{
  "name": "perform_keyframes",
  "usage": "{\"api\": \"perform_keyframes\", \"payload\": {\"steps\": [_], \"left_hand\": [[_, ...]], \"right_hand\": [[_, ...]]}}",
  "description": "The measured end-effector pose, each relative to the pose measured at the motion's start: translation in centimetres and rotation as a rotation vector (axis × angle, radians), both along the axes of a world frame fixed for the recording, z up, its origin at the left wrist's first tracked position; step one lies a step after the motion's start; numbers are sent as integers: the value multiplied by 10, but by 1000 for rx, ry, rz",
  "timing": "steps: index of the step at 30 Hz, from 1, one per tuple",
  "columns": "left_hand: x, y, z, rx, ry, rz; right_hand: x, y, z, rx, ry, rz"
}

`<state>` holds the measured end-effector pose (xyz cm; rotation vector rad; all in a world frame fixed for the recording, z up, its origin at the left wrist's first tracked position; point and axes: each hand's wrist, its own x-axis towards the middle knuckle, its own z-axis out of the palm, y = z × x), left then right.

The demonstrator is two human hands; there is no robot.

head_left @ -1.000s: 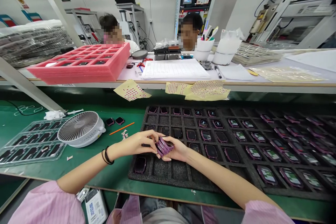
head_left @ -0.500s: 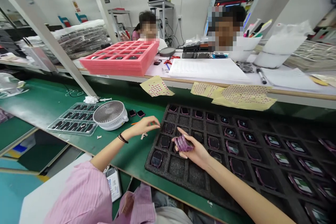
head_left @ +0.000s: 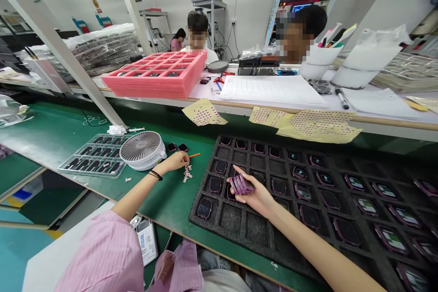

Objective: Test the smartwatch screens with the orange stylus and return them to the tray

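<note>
My right hand holds a small stack of purple watch cases against its fingers, just above a black foam tray. Dark watch bodies with purple rims sit in many of the tray's cells. My left hand lies on the green bench mat, left of the tray. Its fingers curl over an orange stick, hiding most of it, and I cannot tell whether they grip it. Small paper scraps lie just below those fingers.
A white desk fan and a clear plastic tray of dark parts stand left of my left hand. Yellow sticker sheets hang from the shelf edge. A pink foam tray and papers sit on the shelf, with co-workers beyond.
My left hand has left the stack and moved left to the orange stick. My right hand keeps the stack. The view has swung since the oldest frame.
</note>
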<state>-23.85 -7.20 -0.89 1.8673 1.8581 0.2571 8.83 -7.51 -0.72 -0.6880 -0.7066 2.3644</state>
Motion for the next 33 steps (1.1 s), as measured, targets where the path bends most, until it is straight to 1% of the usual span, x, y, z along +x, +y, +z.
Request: {"api": "perform_keyframes", "payload": {"steps": [3, 6, 8, 10, 11, 12, 13, 15, 17, 19, 20, 22, 24, 27, 33], "left_hand": [[-4, 4, 3, -51, -44, 28], [-6, 4, 7, -55, -66, 60], [-5, 1, 11, -32, -59, 80], [7, -5, 19, 69, -42, 128], [18, -10, 24, 147, -49, 158], [33, -16, 29, 290, -85, 214], [52, -24, 35, 425, -165, 247], [98, -42, 47, 587, -447, 242], [147, -60, 56, 643, -721, 246], [186, -73, 60, 631, -891, 234], [200, -77, 60, 627, -941, 245], [218, -80, 58, 612, -999, 267], [225, -80, 54, 599, -1021, 284], [226, -78, 48, 595, -1019, 289], [230, -78, 43, 590, -1020, 324]], "right_hand": [[0, 1, 5, 31, -8, -24], [5, -2, 16, 106, -12, -76], [11, -8, 27, 165, -24, -128], [16, -18, 37, 227, -39, -215], [18, -25, 41, 257, -45, -274], [17, -32, 43, 284, -48, -339], [15, -39, 44, 308, -51, -410], [8, -52, 42, 348, -50, -552], [-2, -63, 37, 386, -51, -682], [-11, -71, 32, 415, -75, -775], [-14, -74, 30, 426, -96, -808], [-18, -78, 28, 448, -143, -864], [-19, -81, 27, 478, -168, -915], [-21, -82, 27, 520, -176, -962], [-26, -82, 23, 550, -218, -959]]}}
